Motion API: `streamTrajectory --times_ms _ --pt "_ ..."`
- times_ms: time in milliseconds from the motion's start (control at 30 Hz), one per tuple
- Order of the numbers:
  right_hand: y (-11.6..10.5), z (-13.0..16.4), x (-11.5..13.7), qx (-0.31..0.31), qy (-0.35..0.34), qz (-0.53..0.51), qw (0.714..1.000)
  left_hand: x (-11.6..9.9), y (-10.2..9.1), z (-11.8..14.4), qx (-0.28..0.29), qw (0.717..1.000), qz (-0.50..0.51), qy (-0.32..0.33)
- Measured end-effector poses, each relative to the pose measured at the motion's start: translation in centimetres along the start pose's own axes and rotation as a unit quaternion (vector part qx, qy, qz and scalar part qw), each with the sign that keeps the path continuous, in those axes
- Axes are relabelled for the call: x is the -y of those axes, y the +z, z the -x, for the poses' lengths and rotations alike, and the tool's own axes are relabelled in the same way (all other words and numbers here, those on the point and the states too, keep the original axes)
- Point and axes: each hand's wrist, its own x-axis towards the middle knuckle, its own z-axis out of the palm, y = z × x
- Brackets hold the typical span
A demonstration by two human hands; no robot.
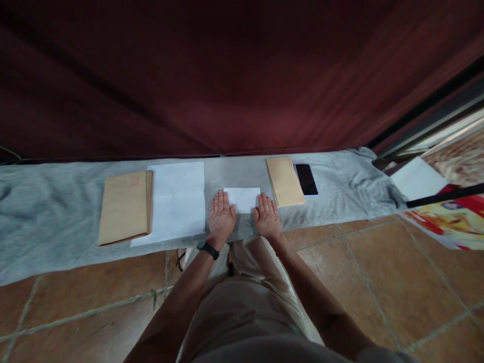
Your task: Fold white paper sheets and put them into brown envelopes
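A small white folded-looking sheet of paper [243,199] lies flat on the grey cloth in front of me. At its left end rests my left hand [222,216], palm down with fingers stretched out. My right hand [266,217] lies flat in the same way at the paper's right end. Neither hand grips anything. Left of my left hand are large white sheets [179,199], partly covered by a stack of brown envelopes [123,206]. To the right of my right hand lies a brown envelope [285,181], and it may be more than one.
A dark phone [306,179] sits beside the right envelope. Grey cloth [336,186] covers the long narrow surface, with a dark red curtain-like wall [234,75] behind it. At the far right are a colourful printed box [449,222] and a white sheet [419,179]. Tiled floor shows below.
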Motion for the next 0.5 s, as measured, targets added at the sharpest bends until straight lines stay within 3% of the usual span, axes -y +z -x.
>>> streamTrajectory --times_ms 367,500 --pt "-0.9 1.3 -0.6 0.001 -0.001 -0.005 1.0 0.6 -0.5 0.6 -0.024 1.0 0.014 -0.012" --pt "-1.6 1.4 -0.1 0.015 -0.009 -0.027 0.999 -0.2 -1.3 1.1 -0.019 0.999 0.028 0.027"
